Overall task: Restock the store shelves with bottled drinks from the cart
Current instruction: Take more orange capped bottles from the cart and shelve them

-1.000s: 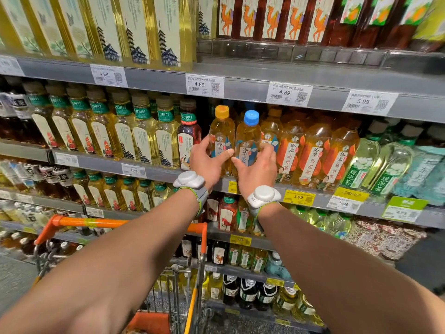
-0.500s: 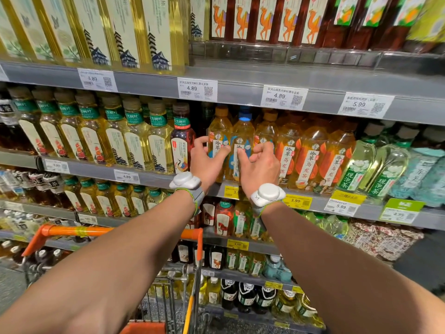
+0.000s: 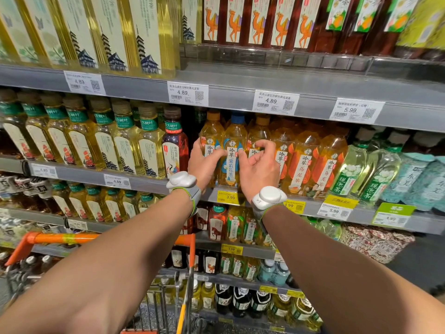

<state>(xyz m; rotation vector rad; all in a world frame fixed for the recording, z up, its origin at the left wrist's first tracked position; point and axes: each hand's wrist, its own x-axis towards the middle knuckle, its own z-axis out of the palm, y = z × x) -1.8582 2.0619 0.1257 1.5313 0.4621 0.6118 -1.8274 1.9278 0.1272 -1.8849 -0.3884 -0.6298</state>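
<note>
Now left fingers [image 3: 198, 148] grip amber tea bottle [image 3: 212, 131]; right fingers [image 3: 263, 144] at blue-capped bottle [image 3: 234, 136], grasp unclear.

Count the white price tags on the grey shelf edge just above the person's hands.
4. Far-left tag; tag left of centre; tag right of centre; far-right tag, marked 5.99. Others may lie outside the frame.
</note>
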